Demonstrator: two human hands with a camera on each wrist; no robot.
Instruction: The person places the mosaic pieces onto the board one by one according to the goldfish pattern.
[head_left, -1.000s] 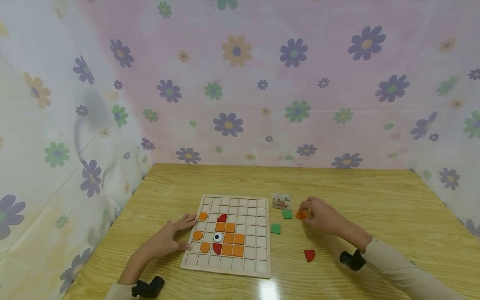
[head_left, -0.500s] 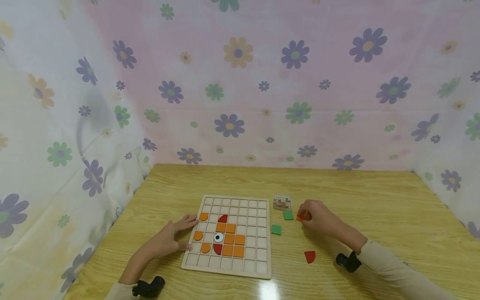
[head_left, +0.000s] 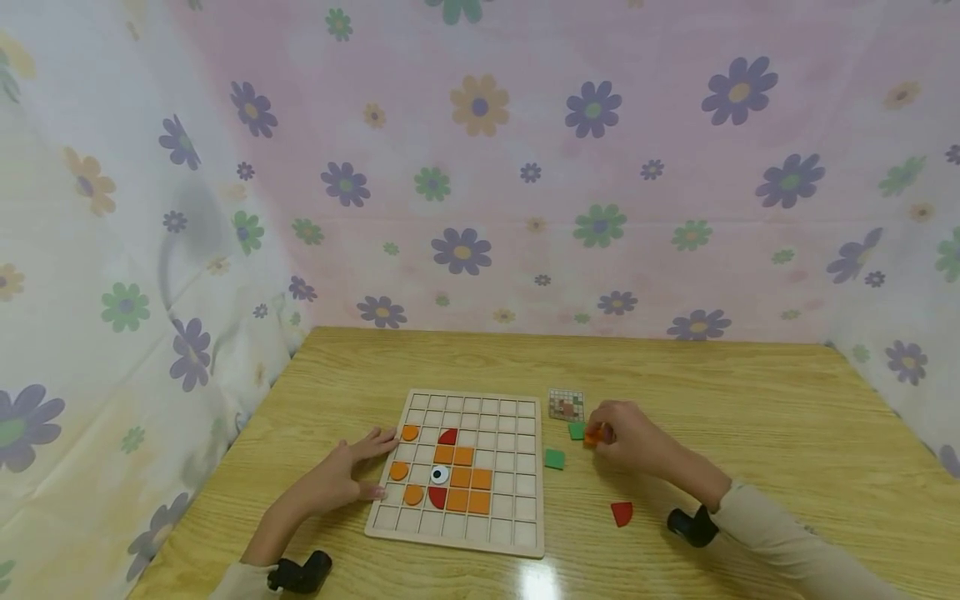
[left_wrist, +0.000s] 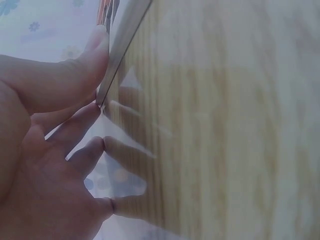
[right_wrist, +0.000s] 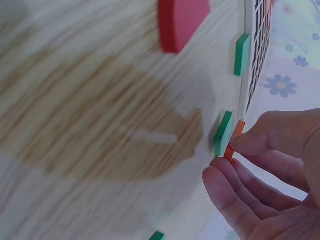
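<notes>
My right hand [head_left: 630,435] pinches an orange tile [head_left: 592,437] between thumb and fingers, just right of a green tile [head_left: 576,431]. In the right wrist view the orange tile [right_wrist: 234,141] is edge-on beside that green tile [right_wrist: 224,132]; whether they touch I cannot tell. My left hand [head_left: 337,475] has its fingers spread, fingertips and thumb at the left edge of a wooden grid board [head_left: 516,525]. On the board lie orange squares [head_left: 459,500], orange discs [head_left: 412,495], two red quarter-circles [head_left: 438,497] and a white eye disc [head_left: 439,475].
A second green tile [head_left: 555,459] lies right of the board. Nearer me is a loose red quarter-circle [head_left: 622,513]. A small pattern card [head_left: 566,405] rests behind the green tiles. Another green piece [right_wrist: 157,235] peeks in at the right wrist view's bottom. Flowered cloth [head_left: 480,250] backs the table.
My right hand has slid slightly left with the orange tile, bringing it up close to the green tile. The left hand stays at the board's edge.
</notes>
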